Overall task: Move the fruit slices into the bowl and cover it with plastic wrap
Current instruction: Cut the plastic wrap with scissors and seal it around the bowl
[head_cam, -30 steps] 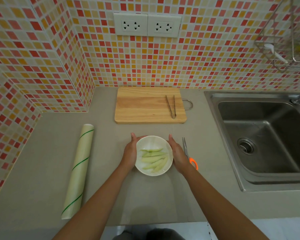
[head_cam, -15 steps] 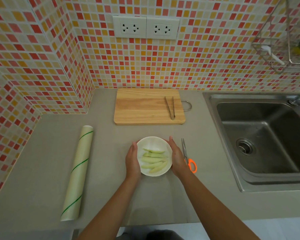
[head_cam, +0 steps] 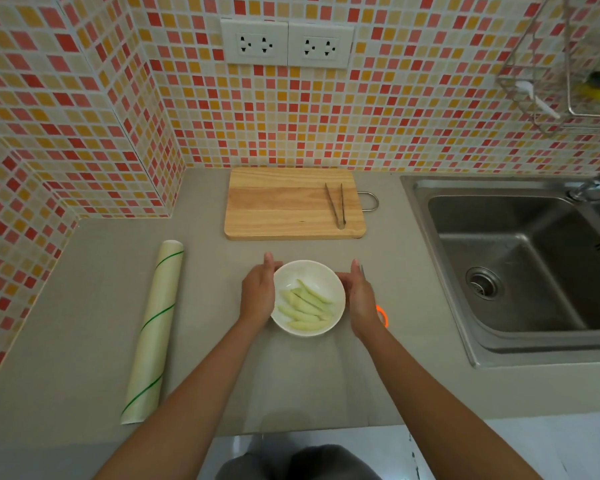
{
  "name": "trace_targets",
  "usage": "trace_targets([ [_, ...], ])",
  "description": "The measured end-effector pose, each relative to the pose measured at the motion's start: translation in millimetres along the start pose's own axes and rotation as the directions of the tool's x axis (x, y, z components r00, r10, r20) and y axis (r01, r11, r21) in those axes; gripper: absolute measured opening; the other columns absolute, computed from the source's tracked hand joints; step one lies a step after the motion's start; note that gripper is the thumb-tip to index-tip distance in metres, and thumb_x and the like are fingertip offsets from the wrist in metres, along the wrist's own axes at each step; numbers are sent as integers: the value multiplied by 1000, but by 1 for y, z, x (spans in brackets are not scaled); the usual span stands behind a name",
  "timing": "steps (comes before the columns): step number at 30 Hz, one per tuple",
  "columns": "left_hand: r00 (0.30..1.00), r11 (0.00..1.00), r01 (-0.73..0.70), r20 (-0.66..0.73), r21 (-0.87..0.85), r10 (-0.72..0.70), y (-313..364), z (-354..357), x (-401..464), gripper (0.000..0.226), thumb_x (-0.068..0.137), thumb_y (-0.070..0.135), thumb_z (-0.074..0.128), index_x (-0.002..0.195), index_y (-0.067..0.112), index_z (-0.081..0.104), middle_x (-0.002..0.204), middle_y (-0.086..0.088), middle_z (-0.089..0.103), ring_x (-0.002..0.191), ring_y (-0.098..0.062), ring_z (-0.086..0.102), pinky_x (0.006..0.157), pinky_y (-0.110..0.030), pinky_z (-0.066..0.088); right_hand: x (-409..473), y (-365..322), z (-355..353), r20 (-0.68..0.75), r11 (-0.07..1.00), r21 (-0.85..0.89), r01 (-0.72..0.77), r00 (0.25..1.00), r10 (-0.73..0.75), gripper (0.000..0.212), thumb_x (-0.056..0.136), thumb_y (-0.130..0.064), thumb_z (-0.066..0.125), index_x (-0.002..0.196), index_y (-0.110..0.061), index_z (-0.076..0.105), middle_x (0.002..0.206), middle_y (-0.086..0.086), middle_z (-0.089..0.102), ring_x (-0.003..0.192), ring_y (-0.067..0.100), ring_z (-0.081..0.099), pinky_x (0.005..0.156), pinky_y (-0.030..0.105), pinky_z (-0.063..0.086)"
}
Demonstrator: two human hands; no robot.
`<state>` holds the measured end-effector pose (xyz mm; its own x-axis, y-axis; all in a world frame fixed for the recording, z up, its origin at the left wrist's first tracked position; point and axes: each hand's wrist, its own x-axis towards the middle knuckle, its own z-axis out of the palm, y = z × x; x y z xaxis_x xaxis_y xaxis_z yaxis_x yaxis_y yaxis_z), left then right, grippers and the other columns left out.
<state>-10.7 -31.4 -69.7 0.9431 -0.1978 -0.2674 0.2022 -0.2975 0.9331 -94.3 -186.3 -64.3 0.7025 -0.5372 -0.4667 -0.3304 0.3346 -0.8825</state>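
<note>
A white bowl (head_cam: 312,266) sits on the grey counter in front of me, with several pale green fruit slices (head_cam: 307,304) lying in it at a slant. My left hand (head_cam: 258,292) presses flat against the bowl's left side. My right hand (head_cam: 361,297) presses against its right side, so the bowl is held between both palms. Whether any plastic film lies over the bowl cannot be told. The roll of plastic wrap (head_cam: 153,330), pale with green stripes, lies lengthwise on the counter to the left, apart from both hands.
A wooden cutting board (head_cam: 284,202) with metal tongs (head_cam: 336,206) on its right part lies behind the bowl. Orange-handled scissors (head_cam: 382,315) lie mostly hidden behind my right hand. A steel sink (head_cam: 520,265) fills the right side. A wire rack (head_cam: 568,81) hangs above it.
The bowl has turned between my hands, so the slices now lie diagonally instead of crosswise. Both hands have stayed at its sides.
</note>
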Motion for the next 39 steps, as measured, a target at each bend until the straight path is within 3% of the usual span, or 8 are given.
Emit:
trace_targets([
  [3,995,989,32,-94,-142,-46,1,-2,1,70,95,63,21,118,15,66,110,-1,71,103,-14,64,88,-26,43,9,-7,-1,18,997,73,9,1000,-10,59,100,-48,30,108,-3,67,108,13,68,95,21,66,87,32,50],
  [6,987,955,155,69,-254,-142,-4,6,-6,64,95,62,19,119,24,64,114,3,70,103,-14,64,77,-21,45,7,-6,5,191,999,24,-47,981,41,59,100,-49,30,111,-4,67,113,18,66,105,29,64,96,42,47],
  [15,978,995,104,182,-10,-100,0,4,9,66,92,66,23,101,22,71,102,-4,73,99,-22,67,94,-41,51,-6,10,11,167,995,27,-98,982,92,73,96,-60,28,119,2,61,123,27,61,114,35,61,105,50,43],
  [20,964,988,-68,262,139,30,6,1,23,62,94,64,20,93,26,70,98,-1,72,96,-21,67,88,-37,51,-11,15,9,93,1000,-5,-13,996,14,66,97,-58,24,98,-10,70,112,18,68,92,16,68,87,34,52],
  [23,991,996,-85,102,-9,85,15,-2,31,60,98,55,24,106,20,72,105,1,71,102,-15,64,86,-24,45,-7,11,4,-29,1000,-18,21,999,-22,66,98,-57,24,106,-10,70,107,13,71,102,23,65,87,33,50],
  [27,958,879,-1,-251,-476,-135,9,-8,12,50,98,51,32,117,21,67,112,6,70,116,-8,60,103,-24,35,9,-7,-3,-90,994,39,104,991,-100,61,101,-50,24,129,-6,56,130,11,60,118,22,56,103,37,41],
  [31,963,780,77,-158,-621,-220,-18,25,-47,59,98,55,22,139,22,48,143,6,51,131,-8,46,113,-29,30,13,-10,3,142,999,38,26,989,-31,60,99,-53,25,127,-12,58,132,7,59,123,19,54,105,36,40],
  [39,979,854,62,-137,-517,-154,-12,37,-32,55,102,45,22,115,15,66,120,-10,67,113,-25,62,96,-34,49,5,23,1,108,997,58,-52,993,45,56,95,-60,33,78,-30,77,84,-7,77,81,5,72,57,14,53],
])
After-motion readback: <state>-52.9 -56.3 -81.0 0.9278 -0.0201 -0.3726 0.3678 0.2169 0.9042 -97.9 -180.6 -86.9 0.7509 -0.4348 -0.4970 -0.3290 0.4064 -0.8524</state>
